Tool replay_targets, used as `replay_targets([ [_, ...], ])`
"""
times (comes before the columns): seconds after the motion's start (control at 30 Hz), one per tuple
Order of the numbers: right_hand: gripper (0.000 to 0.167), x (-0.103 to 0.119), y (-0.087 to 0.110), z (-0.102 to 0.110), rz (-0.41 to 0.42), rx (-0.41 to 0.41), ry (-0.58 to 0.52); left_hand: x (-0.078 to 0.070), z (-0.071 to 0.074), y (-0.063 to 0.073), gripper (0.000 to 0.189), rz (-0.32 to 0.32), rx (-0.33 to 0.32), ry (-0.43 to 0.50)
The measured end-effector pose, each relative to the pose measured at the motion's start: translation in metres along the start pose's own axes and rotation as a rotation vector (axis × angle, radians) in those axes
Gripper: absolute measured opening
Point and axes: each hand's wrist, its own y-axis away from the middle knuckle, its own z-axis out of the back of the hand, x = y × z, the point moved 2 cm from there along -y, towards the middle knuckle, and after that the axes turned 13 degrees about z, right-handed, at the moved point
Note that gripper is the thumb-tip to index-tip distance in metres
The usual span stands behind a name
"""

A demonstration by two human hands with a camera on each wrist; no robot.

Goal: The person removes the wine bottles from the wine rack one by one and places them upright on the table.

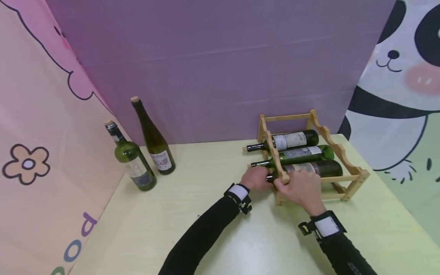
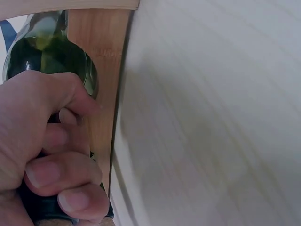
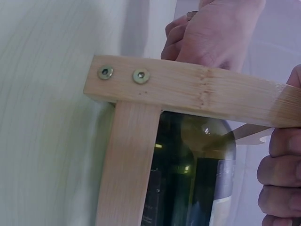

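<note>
On the right of the table stands a wooden wine rack (image 1: 354, 173) with three corked wine bottles lying across its top: a dark one (image 1: 302, 138) at the back, a green one (image 1: 306, 153) in the middle, a dark one (image 1: 324, 168) nearest. My left hand (image 1: 256, 178) is at the rack's left side, its fingers curled round the neck of a green wine bottle (image 2: 51, 59). Which bottle this is, the head view leaves partly hidden. My right hand (image 1: 304, 189) grips the rack's near front corner; in the right wrist view its fingers (image 3: 282, 174) curl under the wooden rail (image 3: 188, 87).
Two corked wine bottles stand upright at the table's back left: a green one (image 1: 137, 164) and a taller, slimmer one (image 1: 154, 141). A purple backdrop (image 1: 206, 68) rises behind the table (image 1: 137, 236), with printed cloths at both sides.
</note>
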Motion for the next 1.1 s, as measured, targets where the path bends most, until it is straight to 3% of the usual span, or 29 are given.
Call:
replay_targets([
  [0.33, 0.049, 0.002, -0.001, 0.001, 0.004, -0.039, -0.025, 0.008, 0.006, 0.007, 0.029, 0.033, 0.009, 0.065],
  [0.63, 0.05, 0.001, -0.001, 0.001, 0.015, -0.033, -0.016, 0.019, 0.006, 0.017, 0.041, 0.067, 0.041, 0.064],
  [1.1, 0.05, -0.001, 0.0, -0.001, -0.007, -0.005, -0.02, 0.033, 0.008, 0.03, 0.041, 0.07, -0.002, 0.057],
])
